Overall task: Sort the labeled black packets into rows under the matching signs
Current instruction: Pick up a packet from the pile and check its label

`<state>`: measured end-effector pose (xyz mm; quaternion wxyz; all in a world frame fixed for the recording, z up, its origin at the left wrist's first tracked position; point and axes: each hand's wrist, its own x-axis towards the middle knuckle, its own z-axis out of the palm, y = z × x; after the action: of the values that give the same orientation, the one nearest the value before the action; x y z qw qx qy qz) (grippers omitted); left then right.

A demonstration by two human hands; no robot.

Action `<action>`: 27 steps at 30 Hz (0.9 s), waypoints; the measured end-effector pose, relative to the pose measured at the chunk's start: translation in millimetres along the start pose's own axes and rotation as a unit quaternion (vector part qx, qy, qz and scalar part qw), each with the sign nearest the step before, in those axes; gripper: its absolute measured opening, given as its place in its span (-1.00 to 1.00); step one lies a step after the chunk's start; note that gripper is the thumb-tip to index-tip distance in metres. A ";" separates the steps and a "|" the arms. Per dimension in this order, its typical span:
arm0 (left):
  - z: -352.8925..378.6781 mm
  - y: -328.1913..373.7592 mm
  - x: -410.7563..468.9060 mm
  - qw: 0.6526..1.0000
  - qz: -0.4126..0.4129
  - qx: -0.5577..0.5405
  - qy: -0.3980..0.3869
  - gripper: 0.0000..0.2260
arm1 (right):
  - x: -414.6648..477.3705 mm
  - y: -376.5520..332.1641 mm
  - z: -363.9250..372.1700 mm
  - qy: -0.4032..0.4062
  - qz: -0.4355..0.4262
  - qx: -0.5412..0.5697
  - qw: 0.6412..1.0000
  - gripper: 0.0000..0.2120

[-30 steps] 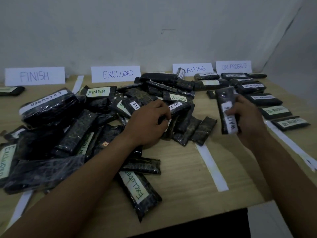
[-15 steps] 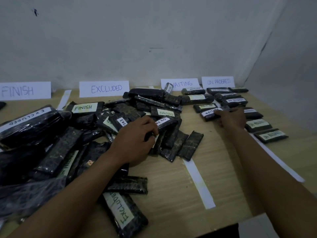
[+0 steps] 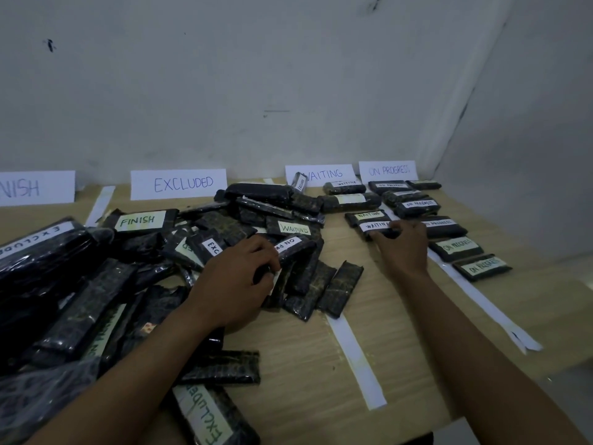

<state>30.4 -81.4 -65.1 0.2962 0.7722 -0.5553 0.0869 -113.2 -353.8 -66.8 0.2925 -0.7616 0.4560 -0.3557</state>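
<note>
A big heap of black packets (image 3: 106, 284) with white labels covers the left and middle of the wooden table (image 3: 394, 319). My left hand (image 3: 237, 281) grips a packet labelled ON PROGRESS (image 3: 293, 247) at the heap's right edge. My right hand (image 3: 401, 248) rests with curled fingers on a WAITING packet (image 3: 375, 227) lying in the row under the WAITING sign (image 3: 321, 175). Signs FINISH (image 3: 35, 187), EXCLUDED (image 3: 179, 184) and ON PROGRESS (image 3: 388, 171) stand against the wall. A row of ON PROGRESS packets (image 3: 455, 245) runs down the right side.
White paper strips (image 3: 353, 354) divide the tabletop into lanes; another strip (image 3: 481, 303) runs at the right. The grey wall (image 3: 288, 91) closes off the back and right. The table's front edge is near my forearms.
My right hand carried the WAITING packet forward and set it down in the WAITING row, behind another one. My left hand stayed on the ON PROGRESS packet. The view tilted upward.
</note>
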 end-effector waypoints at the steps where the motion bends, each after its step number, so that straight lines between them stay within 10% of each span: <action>1: 0.0 0.1 -0.3 1.000 0.000 -0.001 0.000 -0.90 | -0.9 -0.9 -0.7 -0.001 -0.005 -0.006 1.000 -0.55; 7: -2.8 1.5 -2.2 0.999 -0.014 -0.030 0.032 -0.89 | -15.8 -9.1 1.2 0.007 -0.091 -0.017 0.996 -0.65; 13: -7.5 1.6 -3.6 0.993 -0.047 0.002 0.112 -0.91 | -51.0 -55.9 10.7 -0.164 -0.225 0.033 0.960 -0.79; 19: -11.3 -0.6 -0.6 0.988 -0.085 0.002 0.132 -0.91 | -66.2 -81.1 36.8 -0.222 -0.208 -0.104 0.947 -0.34; 27: -10.4 -3.1 0.4 0.987 -0.106 -0.021 0.120 -0.92 | -57.8 -78.5 36.4 -0.259 -0.187 -0.013 0.948 -0.47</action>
<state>35.4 -75.3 -57.7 0.3845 0.8043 -0.4324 0.1354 -64.7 -264.8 -43.2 0.3190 -0.9028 0.2182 -0.1889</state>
